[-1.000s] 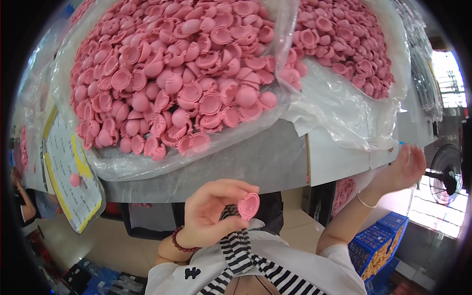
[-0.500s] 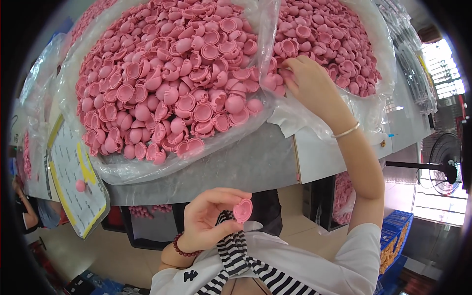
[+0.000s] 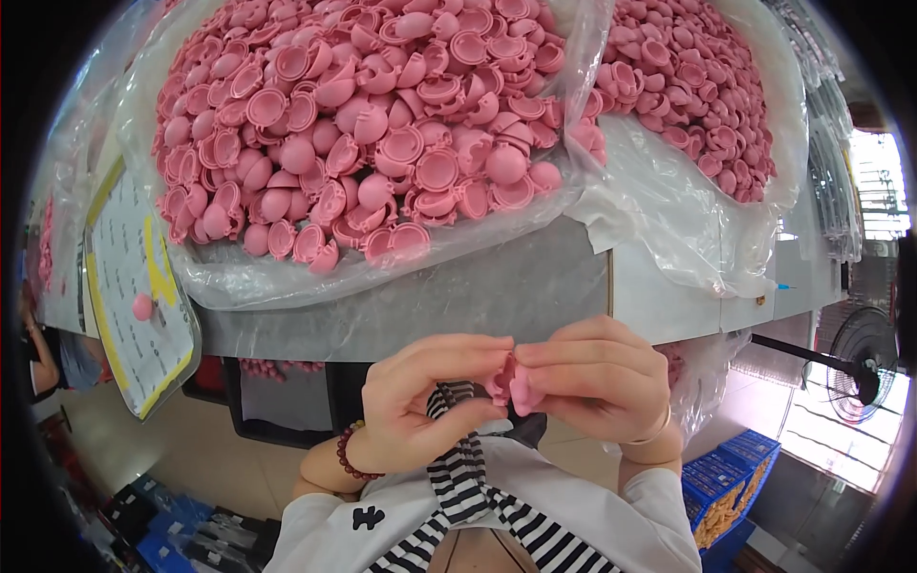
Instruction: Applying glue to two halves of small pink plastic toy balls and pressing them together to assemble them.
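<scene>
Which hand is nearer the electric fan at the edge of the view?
Right. The right hand is on the fan's side; the left hand is farther across.

Clear bags [image 3: 659,191], yellow-edged sheet [image 3: 134,286] left

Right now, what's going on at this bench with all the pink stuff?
A person in a white top with a striped scarf holds two small pink plastic shells together between the left hand and the right hand, close to the chest. On the grey table in front lie two clear bags, a big one and a second to its right, both heaped with the same pink half-shells. A printed sheet hangs at the left.
</scene>
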Demonstrator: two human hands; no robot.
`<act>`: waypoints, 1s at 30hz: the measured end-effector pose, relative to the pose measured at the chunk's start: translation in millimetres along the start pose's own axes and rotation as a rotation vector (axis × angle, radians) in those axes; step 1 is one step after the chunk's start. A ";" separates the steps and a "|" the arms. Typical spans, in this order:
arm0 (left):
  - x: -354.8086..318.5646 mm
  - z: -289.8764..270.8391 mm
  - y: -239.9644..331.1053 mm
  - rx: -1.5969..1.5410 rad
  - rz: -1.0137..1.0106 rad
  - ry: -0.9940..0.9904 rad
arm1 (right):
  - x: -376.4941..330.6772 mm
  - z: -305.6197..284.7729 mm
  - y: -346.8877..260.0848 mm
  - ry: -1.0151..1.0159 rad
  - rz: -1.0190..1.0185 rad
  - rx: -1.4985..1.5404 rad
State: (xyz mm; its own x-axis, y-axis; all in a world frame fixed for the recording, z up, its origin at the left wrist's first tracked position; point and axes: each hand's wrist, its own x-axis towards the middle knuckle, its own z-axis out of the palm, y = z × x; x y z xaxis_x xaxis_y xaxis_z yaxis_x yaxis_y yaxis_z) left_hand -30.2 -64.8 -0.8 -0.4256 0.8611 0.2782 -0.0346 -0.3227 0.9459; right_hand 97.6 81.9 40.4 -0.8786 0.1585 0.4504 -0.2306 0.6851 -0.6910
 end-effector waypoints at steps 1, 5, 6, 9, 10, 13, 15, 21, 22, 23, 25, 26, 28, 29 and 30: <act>-0.3 4.1 1.8 0.026 -0.030 0.037 | -2.0 4.7 2.9 0.035 0.011 0.012; -0.6 6.7 0.5 0.150 0.034 0.032 | -11.9 16.6 8.8 0.140 0.026 0.043; -0.7 7.9 0.3 0.167 0.046 0.024 | -13.8 18.9 9.8 0.137 0.027 0.046; -0.9 8.9 -4.2 0.113 0.004 0.015 | -20.8 24.3 12.3 0.235 -0.007 0.057; -1.1 8.8 -5.6 0.042 -0.047 0.008 | -23.3 25.9 13.0 0.257 0.003 0.049; -2.4 10.3 -7.0 0.037 -0.084 -0.001 | -25.5 28.2 12.1 0.286 0.027 0.029; 0.3 10.4 -6.7 0.057 -0.072 -0.021 | -27.6 31.5 10.6 0.295 0.045 0.013; 6.0 10.1 -15.0 -0.005 -0.064 -0.013 | -31.5 30.7 7.4 0.268 0.018 -0.063; 5.2 9.8 -17.5 0.009 -0.024 -0.040 | -32.1 32.0 6.3 0.267 0.018 -0.062; 5.3 10.8 -16.2 0.009 -0.025 -0.038 | -32.4 34.6 4.8 0.322 0.042 -0.063; 5.9 13.2 -12.0 -0.011 -0.116 0.045 | -31.9 38.3 3.8 0.376 0.065 -0.063; 6.0 11.9 -13.4 -0.011 -0.116 0.045 | -31.7 39.8 4.1 0.401 0.074 -0.055; 6.1 7.3 -17.2 0.028 -0.011 0.009 | -31.5 42.4 5.4 0.427 0.085 -0.046; 6.2 6.0 -16.6 0.028 -0.012 0.008 | -31.7 43.8 6.3 0.442 0.072 -0.038; 6.5 4.7 -15.6 0.046 -0.010 -0.004 | -31.7 44.7 7.1 0.456 0.060 -0.031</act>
State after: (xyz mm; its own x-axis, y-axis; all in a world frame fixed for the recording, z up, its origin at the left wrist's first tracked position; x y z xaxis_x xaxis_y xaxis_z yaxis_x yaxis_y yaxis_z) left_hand -28.1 -52.3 -13.0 -0.4217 0.8659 0.2690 0.0025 -0.2956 0.9553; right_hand 105.1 49.9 -4.1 -0.6147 0.4902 0.6180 -0.1668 0.6850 -0.7092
